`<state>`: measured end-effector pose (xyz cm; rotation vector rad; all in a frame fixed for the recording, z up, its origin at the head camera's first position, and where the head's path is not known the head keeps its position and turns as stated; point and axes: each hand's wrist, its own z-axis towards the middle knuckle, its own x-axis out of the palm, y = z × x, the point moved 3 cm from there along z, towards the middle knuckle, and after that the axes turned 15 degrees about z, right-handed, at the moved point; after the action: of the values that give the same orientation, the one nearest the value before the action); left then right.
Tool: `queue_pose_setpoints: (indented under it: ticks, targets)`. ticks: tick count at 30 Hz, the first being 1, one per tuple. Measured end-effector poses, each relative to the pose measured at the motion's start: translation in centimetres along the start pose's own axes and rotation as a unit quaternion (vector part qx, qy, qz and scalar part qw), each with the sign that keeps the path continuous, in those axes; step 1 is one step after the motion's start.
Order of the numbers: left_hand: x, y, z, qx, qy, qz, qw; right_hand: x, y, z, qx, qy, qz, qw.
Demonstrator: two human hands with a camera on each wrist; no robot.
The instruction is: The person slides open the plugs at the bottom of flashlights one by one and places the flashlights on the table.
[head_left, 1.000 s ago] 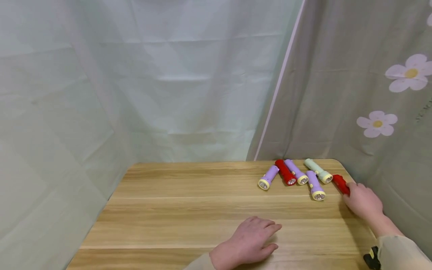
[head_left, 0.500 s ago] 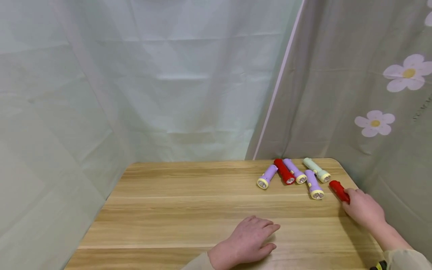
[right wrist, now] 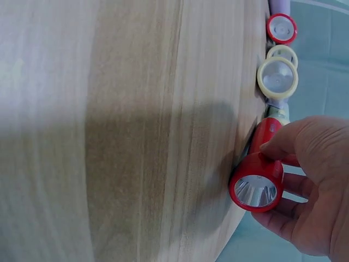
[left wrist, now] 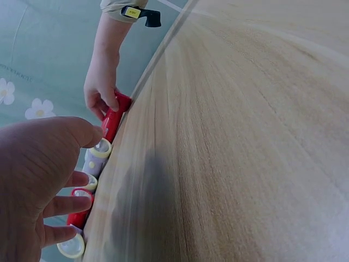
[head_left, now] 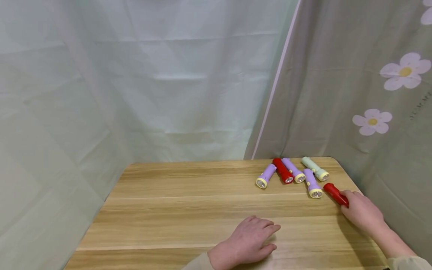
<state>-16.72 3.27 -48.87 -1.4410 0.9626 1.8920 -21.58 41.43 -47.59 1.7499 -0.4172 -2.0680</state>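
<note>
At the table's right side my right hand (head_left: 362,211) grips a red flashlight (head_left: 334,193). In the right wrist view, thumb and fingers hold this flashlight (right wrist: 256,185) close to its lens end, which faces the camera. Beyond it lie a purple flashlight (head_left: 311,182) and a pale green one (head_left: 314,167). Farther left are another purple flashlight (head_left: 291,168), a second red flashlight (head_left: 281,169) and a third purple one (head_left: 268,173). My left hand (head_left: 248,240), fingers spread and holding nothing, is over the front middle of the table; its shadow shows in the left wrist view.
The wooden table (head_left: 168,210) ends at a back edge along a pale curtain (head_left: 189,93). A grey curtain (head_left: 320,93) with flower prints hangs behind the flashlights and along the right edge. A wrist camera (left wrist: 147,15) sits on my right sleeve.
My right hand has drawn the red flashlight left and nearer to me, away from the pale green one. My left hand and the other flashlights stay put; the head view has shifted slightly.
</note>
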Motion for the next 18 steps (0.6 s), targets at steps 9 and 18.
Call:
queue_pose_setpoints:
  ticks: [9, 18]
  targets:
    - [0.2, 0.2, 0.2, -0.002, 0.006, 0.0, 1.0, 0.0, 0.2, 0.9, 0.052, 0.053, 0.004, 0.997]
    - [0.3, 0.4, 0.4, -0.02, 0.002, -0.012, 0.9997, 0.2, 0.2, 1.4, 0.123, 0.115, 0.011, 0.986]
